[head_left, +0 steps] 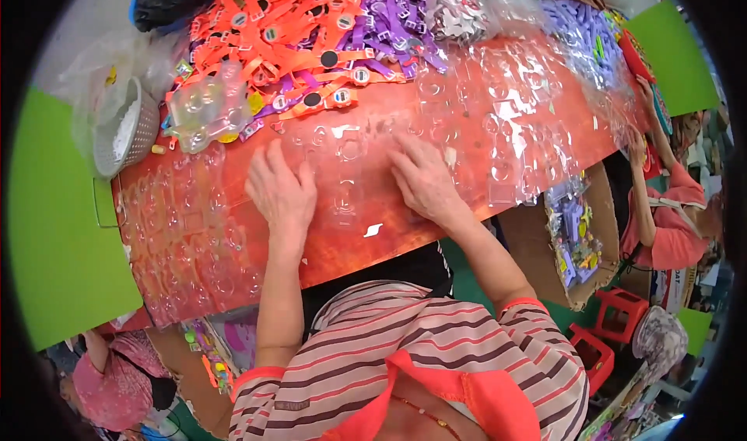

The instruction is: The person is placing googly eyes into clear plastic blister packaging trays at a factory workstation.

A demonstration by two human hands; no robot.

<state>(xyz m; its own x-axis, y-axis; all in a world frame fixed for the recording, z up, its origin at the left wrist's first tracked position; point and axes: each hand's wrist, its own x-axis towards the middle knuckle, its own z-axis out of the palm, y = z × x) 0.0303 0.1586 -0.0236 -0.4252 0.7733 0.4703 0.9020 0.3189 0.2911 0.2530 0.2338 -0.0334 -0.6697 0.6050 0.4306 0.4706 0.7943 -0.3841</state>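
A clear plastic blister tray (344,178) with moulded hollows lies flat on the red table, between my two hands. Beside its left edge is my left hand (282,186), palm down, with its fingers apart and pointing away from me. At the other side rests my right hand (425,178), fingers loosely spread, tips near the tray's upper right. Neither hand grips anything. More clear trays (183,223) lie in rows on the left, and others (517,122) on the right. A small white scrap (373,229) sits near the tray's lower end.
Orange watch straps (272,33) and purple straps (393,25) are heaped at the back. A grey perforated basket (128,134) stands on the left, with stacked trays (208,106) nearby. Cardboard boxes of parts (576,235) flank the table. Co-workers sit at right (661,208) and lower left (117,383).
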